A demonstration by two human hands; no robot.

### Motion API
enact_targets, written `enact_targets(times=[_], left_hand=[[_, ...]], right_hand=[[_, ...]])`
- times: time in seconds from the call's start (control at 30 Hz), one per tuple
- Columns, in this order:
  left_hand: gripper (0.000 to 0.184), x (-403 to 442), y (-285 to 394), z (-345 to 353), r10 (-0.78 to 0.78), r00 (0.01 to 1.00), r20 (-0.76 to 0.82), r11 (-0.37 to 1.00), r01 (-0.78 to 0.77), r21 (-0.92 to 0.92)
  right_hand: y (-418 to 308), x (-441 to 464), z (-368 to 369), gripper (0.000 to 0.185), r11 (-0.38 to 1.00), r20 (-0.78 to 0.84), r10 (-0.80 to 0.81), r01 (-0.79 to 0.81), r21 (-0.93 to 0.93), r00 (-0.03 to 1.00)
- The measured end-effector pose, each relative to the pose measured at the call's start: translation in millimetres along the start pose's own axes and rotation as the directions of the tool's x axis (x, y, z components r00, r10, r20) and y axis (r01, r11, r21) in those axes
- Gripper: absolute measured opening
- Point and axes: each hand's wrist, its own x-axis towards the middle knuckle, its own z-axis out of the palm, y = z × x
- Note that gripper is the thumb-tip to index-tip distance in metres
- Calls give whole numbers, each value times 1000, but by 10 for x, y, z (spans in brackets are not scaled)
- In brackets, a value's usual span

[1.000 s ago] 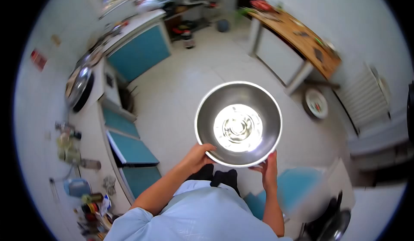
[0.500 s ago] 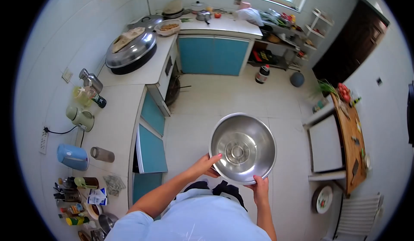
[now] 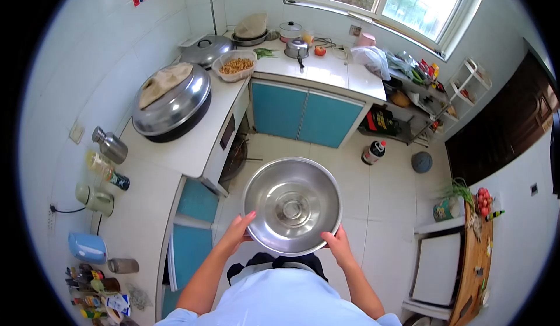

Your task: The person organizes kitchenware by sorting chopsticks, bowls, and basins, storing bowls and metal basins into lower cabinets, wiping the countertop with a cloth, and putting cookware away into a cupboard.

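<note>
A large round stainless steel basin (image 3: pixel 265 189) is held out in front of my body, its open top facing up. Clear liquid, probably water, seems to lie in its bottom. My left hand (image 3: pixel 236 232) grips the rim on the left, thumb over the edge. On the lower right of the rim, my right hand (image 3: pixel 338 244) has its thumb inside the edge. The other fingers of both hands are mostly hidden beneath the basin.
An L-shaped white counter (image 3: pixel 149 180) runs along the left and back walls. A large lidded wok (image 3: pixel 175 107) stands on it, near a bowl of brown food (image 3: pixel 236 66). A cabinet door (image 3: pixel 189 256) hangs ajar at left. A dark bottle (image 3: pixel 373 153) stands on the floor.
The basin has moved left in view with both hands still on its rim. My view has shifted, so the back counter and window appear larger and lower.
</note>
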Motion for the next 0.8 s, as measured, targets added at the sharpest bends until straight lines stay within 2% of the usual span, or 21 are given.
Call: enact_targets(times=[0.07, 0.17, 0.2, 0.33, 0.43, 0.53, 0.6, 0.63, 0.7, 0.8], left_hand=[[45, 221, 150, -37, 0, 997, -71, 999, -3, -43], [42, 577, 534, -19, 27, 996, -80, 997, -33, -75], [41, 707, 664, -18, 34, 996, -82, 995, -41, -95], [40, 1473, 1029, -156, 34, 996, -83, 988, -46, -150], [39, 2117, 1482, -314, 11, 1000, -25, 990, -15, -141], [41, 2598, 2156, -358, 98, 994, 49, 979, -87, -185], [41, 2971, 2518, -469, 141, 989, 48, 973, -130, -191], [41, 3150, 2667, -519, 141, 989, 34, 975, -133, -178], [40, 3492, 2984, -583, 142, 990, 12, 981, -139, -136], [37, 3995, 3388, -630, 175, 985, 3, 974, -173, -149]], right_hand=[[-210, 362, -26, 44, 999, 82, 22, -24, 23, 996], [-534, 990, -50, 45, 996, 163, 65, -75, 54, 984], [-648, 1171, -25, 39, 994, 131, 90, -96, 42, 987], [-824, 2007, -3, 37, 993, 129, 114, -118, 19, 985], [-966, 2570, 58, 36, 996, 68, 88, -90, 25, 994], [-1129, 3092, 151, 34, 988, 26, 111, -113, 106, 994], [-1297, 3442, 172, 38, 958, -58, 201, -183, 223, 978], [-1376, 3607, 178, 38, 959, -48, 204, -189, 213, 978], [-1511, 3891, 167, 38, 968, -175, 150, -109, 225, 973], [-1675, 4378, 4, 36, 985, -255, 93, -51, 165, 962]])
